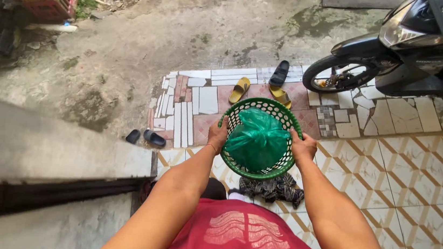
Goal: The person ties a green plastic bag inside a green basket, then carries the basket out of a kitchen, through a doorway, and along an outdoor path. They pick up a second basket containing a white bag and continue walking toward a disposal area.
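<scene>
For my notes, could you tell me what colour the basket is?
Green, seen in the head view: the basket, gripped by both hands.

I hold a round green plastic basket (283,116) mid-frame; a shiny green plastic bag (258,139) sits inside it.

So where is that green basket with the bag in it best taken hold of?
By its rim, from two opposite sides. The green basket is round with open lattice walls and shows no handles, and the green plastic bag fills its middle. The left hand and right hand already grip it that way, which probably keeps it level.
</scene>
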